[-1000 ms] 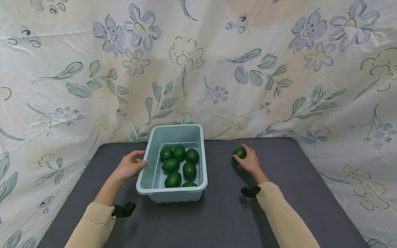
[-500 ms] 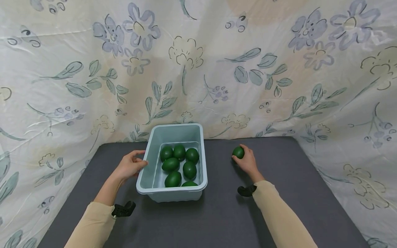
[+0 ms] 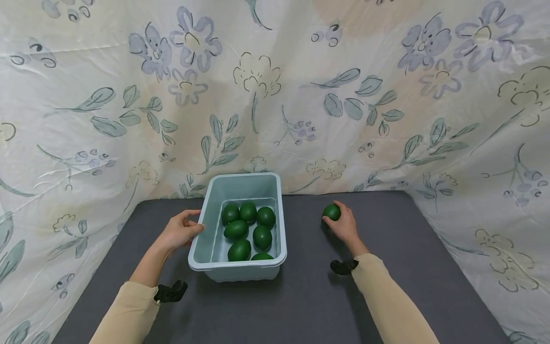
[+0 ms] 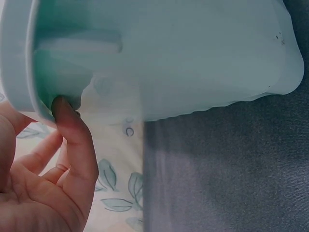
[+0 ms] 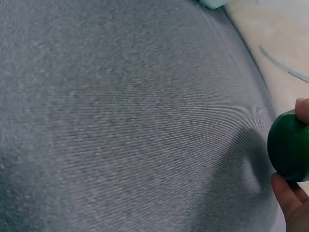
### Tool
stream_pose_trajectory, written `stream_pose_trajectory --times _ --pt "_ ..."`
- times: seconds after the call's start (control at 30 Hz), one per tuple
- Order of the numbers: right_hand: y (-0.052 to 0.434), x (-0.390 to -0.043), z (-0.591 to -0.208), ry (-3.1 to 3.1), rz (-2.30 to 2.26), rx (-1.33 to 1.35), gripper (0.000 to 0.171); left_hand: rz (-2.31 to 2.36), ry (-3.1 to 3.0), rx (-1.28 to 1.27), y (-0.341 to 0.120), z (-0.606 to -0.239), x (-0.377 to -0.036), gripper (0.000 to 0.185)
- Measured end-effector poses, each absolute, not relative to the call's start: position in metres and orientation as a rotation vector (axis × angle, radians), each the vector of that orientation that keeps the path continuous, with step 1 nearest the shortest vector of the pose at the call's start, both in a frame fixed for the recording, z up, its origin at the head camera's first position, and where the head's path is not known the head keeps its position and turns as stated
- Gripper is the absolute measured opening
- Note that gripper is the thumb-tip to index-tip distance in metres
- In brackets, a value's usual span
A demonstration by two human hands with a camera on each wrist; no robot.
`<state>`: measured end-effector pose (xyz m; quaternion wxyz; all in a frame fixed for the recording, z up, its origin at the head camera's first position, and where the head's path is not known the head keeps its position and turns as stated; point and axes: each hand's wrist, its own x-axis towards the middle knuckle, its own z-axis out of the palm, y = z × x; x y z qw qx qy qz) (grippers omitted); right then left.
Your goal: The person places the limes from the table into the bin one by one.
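A pale blue-grey plastic bin (image 3: pixel 237 265) stands left of centre in the head view, with several glossy dark green avocados (image 3: pixel 262 237) inside. My left hand (image 3: pixel 177 233) pinches its left rim. In the left wrist view, fingers of that hand (image 4: pixel 58 188) curl at the rim of the bin (image 4: pixel 193 58). To the right of the bin, my right hand (image 3: pixel 345 226) holds a single avocado (image 3: pixel 331 211) between thumb and fingers. The right wrist view shows this avocado (image 5: pixel 286 150) slightly above the cloth, its shadow apart from it; its right part is cut off by the frame.
Dark grey cloth covers the table (image 3: pixel 309 296). A floral curtain (image 3: pixel 275 95) hangs behind the table and along both sides. Black wrist straps (image 3: pixel 171 291) sit at both cuffs. A corner of the bin (image 5: pixel 212 2) shows at the right wrist view's top.
The right hand with its avocado has shifted very slightly, its forearm a little to the left. The left hand and the bin have stayed in place.
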<state>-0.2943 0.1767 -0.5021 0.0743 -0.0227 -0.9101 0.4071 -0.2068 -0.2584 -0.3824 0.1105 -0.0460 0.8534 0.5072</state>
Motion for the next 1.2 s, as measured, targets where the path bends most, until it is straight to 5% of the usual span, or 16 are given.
stream_pose_trajectory --times 1.2 --pt "0.166 -0.289 -0.428 -2.667 1.282 0.172 0.066 1.499 2.511 -0.154 -0.257 -0.384 -0.207 0.059"
